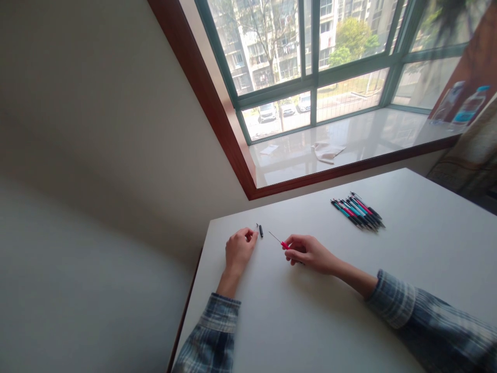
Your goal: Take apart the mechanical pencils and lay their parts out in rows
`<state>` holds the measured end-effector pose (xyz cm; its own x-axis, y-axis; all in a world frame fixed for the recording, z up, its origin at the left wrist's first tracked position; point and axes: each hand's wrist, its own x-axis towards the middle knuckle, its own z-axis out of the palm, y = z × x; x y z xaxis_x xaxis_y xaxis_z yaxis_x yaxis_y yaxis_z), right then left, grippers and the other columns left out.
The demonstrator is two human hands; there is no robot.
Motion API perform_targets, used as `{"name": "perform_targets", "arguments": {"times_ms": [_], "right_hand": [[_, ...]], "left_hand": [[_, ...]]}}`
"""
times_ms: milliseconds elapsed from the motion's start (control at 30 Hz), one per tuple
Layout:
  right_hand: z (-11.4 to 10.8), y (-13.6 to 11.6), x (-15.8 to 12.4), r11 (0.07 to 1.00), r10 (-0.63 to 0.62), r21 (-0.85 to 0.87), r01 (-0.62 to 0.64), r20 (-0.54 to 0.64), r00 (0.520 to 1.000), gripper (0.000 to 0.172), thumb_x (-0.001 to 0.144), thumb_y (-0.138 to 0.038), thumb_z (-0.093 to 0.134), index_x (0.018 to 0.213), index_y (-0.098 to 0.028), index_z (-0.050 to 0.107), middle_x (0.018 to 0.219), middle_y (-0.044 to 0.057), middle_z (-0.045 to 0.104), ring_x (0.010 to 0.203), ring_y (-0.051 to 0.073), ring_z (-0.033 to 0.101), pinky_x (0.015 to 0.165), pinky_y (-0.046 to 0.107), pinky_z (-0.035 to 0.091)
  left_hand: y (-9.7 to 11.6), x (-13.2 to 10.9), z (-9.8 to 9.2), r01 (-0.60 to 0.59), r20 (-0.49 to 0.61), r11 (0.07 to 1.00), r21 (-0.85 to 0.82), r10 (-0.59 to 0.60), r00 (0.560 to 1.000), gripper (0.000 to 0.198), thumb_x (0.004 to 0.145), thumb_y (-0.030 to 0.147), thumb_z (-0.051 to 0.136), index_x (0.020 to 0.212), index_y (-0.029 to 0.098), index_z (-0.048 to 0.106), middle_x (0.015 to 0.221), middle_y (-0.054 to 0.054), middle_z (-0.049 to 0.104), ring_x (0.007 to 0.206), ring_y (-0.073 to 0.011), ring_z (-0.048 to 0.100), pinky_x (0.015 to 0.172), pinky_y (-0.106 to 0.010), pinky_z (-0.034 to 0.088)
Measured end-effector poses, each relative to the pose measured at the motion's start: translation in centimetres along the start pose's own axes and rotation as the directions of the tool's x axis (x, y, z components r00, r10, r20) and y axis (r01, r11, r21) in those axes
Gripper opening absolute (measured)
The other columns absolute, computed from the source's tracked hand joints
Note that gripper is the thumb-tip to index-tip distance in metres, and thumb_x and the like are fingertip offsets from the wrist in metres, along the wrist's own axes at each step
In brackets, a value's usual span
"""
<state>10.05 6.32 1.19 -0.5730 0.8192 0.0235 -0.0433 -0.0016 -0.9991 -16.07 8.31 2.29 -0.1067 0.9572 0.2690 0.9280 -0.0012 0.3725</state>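
Note:
My right hand (pixel 306 253) pinches a pink-red pen barrel (pixel 285 245) above the white table. A thin dark rod (pixel 274 237), which looks like an ink refill, sticks out of its end towards the left. My left hand (pixel 241 247) rests at the table's left side with fingers curled and pressed together. What those fingers hold, if anything, is too small to make out. Just beyond their tips lies a short black pen part (pixel 261 231). A tiny dark piece (pixel 257 226) shows beside it, close to my left fingertips.
Several pens (pixel 357 211) with blue, red and black barrels lie side by side farther back on the white table (pixel 310 321). Behind the table, a windowsill (pixel 287 166) carries a crumpled cloth (pixel 327 152) and a bottle (pixel 471 107). A wall (pixel 116 155) stands on the left.

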Motion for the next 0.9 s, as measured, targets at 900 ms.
{"name": "perform_targets", "arguments": {"times_ms": [900], "right_hand": [[-0.05,0.04,0.06,1.0,0.001,0.02,-0.001,0.004,1.0,0.035,0.09,-0.051,0.071,0.097,-0.017,0.066,0.082,0.005,0.072,0.071,0.018,0.068,0.072,0.031,0.052]], "left_hand": [[0.21,0.12,0.28,-0.012,0.025,0.997,-0.079,0.015,1.0,0.028,0.091,0.022,0.055,0.103,0.029,0.079,0.1,-0.001,0.078,0.075,-0.0177,0.065,0.075,-0.028,0.047]]}}
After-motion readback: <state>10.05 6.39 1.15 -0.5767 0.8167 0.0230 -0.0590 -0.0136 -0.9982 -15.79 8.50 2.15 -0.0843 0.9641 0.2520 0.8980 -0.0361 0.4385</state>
